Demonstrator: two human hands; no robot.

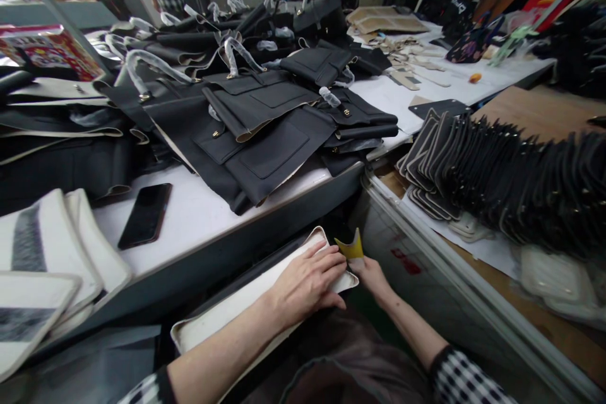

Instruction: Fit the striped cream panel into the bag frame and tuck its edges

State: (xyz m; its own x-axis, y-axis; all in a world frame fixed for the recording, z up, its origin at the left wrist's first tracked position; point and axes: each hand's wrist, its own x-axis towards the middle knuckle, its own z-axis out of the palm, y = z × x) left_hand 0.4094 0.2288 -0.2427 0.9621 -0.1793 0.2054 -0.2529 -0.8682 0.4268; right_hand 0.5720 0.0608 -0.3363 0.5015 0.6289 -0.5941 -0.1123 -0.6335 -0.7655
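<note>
A long cream-lined panel (237, 306) lies across my lap below the table edge. My left hand (307, 281) rests flat on its far end, fingers stretched out and pressing it down. My right hand (372, 274) sits just beyond that end, its fingers closed on a small yellow piece (351, 246) that curls upward; the fingertips are partly hidden behind the left hand.
A white table (189, 214) holds heaps of black bag panels (255, 132) with wrapped handles, and a black phone (145, 214). Cream and grey panels (42, 252) are stacked at the left. A row of black pieces (497, 170) stands on the right bench.
</note>
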